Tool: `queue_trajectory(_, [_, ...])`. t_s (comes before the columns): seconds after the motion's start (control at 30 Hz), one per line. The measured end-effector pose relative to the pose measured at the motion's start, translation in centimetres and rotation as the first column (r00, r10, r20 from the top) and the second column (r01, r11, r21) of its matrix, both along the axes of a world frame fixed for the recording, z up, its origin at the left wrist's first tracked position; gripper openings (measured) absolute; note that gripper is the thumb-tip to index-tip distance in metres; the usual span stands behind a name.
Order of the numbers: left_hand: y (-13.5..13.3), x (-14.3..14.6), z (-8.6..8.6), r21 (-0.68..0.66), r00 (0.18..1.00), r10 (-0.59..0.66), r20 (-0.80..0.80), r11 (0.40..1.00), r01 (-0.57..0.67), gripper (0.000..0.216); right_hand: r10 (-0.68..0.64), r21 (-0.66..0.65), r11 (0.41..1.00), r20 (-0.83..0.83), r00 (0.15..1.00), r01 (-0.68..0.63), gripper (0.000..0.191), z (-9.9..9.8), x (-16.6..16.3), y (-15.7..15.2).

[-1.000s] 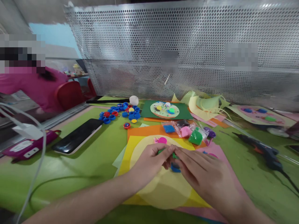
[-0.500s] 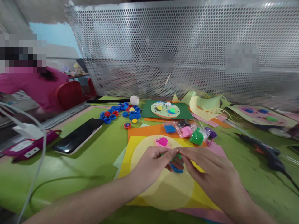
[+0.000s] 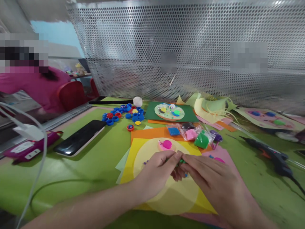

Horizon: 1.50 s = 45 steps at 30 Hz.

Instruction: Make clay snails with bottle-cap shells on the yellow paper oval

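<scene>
My left hand (image 3: 157, 173) and my right hand (image 3: 209, 181) meet fingertip to fingertip over a pale yellow paper circle (image 3: 166, 194) on a yellow sheet (image 3: 130, 162). Both pinch a small piece of green clay (image 3: 181, 161) between them. A bit of blue shows under the fingers. A pink clay shape (image 3: 166, 144) sits on the circle just beyond my hands. Small bags of blue, pink and green clay (image 3: 193, 135) lie a little farther away.
A black phone (image 3: 79, 137) lies at left on the green table (image 3: 90, 165). Several blue and red bottle caps (image 3: 124, 114) sit behind it. A glue gun (image 3: 269, 152) lies at right. A perforated metal screen (image 3: 190, 51) closes off the back. A person in pink sits at far left.
My hands have stayed pinched together over the circle, shifting slightly. The blue piece under them is now mostly hidden by my fingers.
</scene>
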<state>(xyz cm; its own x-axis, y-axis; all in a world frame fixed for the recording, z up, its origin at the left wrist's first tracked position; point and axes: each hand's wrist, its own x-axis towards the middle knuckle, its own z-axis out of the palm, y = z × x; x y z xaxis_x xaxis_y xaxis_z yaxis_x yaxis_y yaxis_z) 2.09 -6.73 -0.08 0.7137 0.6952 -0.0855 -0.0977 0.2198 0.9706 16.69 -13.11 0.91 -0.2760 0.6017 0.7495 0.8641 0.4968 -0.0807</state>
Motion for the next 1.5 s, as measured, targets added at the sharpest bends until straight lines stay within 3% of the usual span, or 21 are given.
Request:
queue_trajectory(0.13, [0.0, -0.1, 0.2, 0.046, 1.0, -0.004, -0.003, 0.999, 0.004, 0.037, -0.024, -0.17, 0.985, -0.181, 0.983, -0.007, 0.014, -0.3, 0.1, 0.0])
queue_trajectory(0.5, [-0.1, -0.7, 1.2, 0.295, 0.977, 0.065, -0.202, 0.955, -0.002, 0.028, 0.002, -0.125, 0.992, -0.14, 0.99, -0.02, 0.01, -0.5, 0.7, -0.1])
queue_trajectory(0.6, [0.0, -0.9, 1.6, 0.302, 0.967, 0.116, -0.226, 0.952, -0.043, 0.027, -0.058, -0.037, 0.998, -0.037, 0.998, 0.057, 0.01, -0.3, 1.5, 0.1])
queue_trajectory(0.7, [0.7, -0.9, 1.4, 0.205, 0.973, 0.179, -0.145, 0.968, -0.147, 0.027, -0.273, 0.011, 0.961, -0.13, 0.953, 0.277, 0.012, 0.3, 2.8, 0.6])
queue_trajectory(0.77, [1.1, -0.8, 0.8, 0.096, 0.98, 0.189, -0.052, 0.978, -0.184, 0.028, -0.342, -0.025, 0.938, -0.226, 0.912, 0.346, 0.017, 0.6, 3.5, 1.2])
queue_trajectory(0.87, [1.4, -0.8, 0.3, 0.002, 0.988, 0.147, -0.05, 0.989, -0.147, 0.025, -0.28, -0.105, 0.959, -0.194, 0.94, 0.264, 0.02, 0.2, 4.3, 2.0])
queue_trajectory(0.93, [1.2, -0.8, 0.4, 0.037, 0.988, 0.097, -0.121, 0.995, -0.094, 0.013, -0.272, -0.22, 0.945, -0.13, 0.953, 0.24, 0.019, -0.4, 4.7, 2.6])
queue_trajectory(1.03, [0.8, -0.9, 1.1, 0.131, 0.98, 0.025, -0.196, 0.991, 0.001, 0.016, -0.319, -0.397, 0.877, -0.059, 0.946, 0.271, 0.015, -1.3, 5.3, 3.2])
queue_trajectory(1.2, [0.8, -1.1, 1.5, 0.203, 0.978, -0.147, -0.147, 0.963, 0.175, 0.022, -0.316, -0.475, 0.827, 0.05, 0.948, 0.301, 0.034, -2.3, 6.1, 4.1])
queue_trajectory(1.37, [1.1, -1.3, 1.0, 0.17, 0.982, -0.048, -0.183, 0.982, 0.079, 0.027, -0.241, -0.487, 0.838, 0.075, 0.968, 0.246, 0.023, -3.4, 6.5, 4.3])
queue_trajectory(1.5, [1.4, -1.4, 1.0, 0.22, 0.973, 0.042, -0.229, 0.975, 0.009, 0.033, -0.248, -0.494, 0.833, 0.072, 0.966, 0.251, 0.018, -3.9, 6.8, 4.1])
